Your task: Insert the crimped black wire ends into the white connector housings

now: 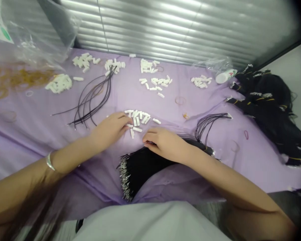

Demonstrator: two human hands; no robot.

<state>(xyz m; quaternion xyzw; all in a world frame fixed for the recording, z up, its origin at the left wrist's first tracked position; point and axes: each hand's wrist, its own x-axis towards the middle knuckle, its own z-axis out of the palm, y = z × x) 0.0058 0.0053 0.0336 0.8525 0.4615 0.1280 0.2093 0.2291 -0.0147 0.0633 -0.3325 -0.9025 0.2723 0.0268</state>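
Note:
My left hand (112,128) is at the left edge of a small loose pile of white plastic pieces (137,117). Its fingers are bent together, and one white piece (129,126) shows at the fingertips. Just right of the pile, my right hand (163,143) has its thumb and fingers pinched together; whatever is between them is too small to make out. Under and beside that hand lies a thick bundle of black cords (140,167), with silvery metal tips fanned out at its left end. My right wrist covers part of the bundle.
More white heaps (61,83) line the back of the purple cloth (130,90). Loose black cords (100,97) lie left, a small cord bunch (207,122) right. Tied black bundles (271,120) and a white bottle (225,77) stand right; yellow rubber bands (22,78) lie left.

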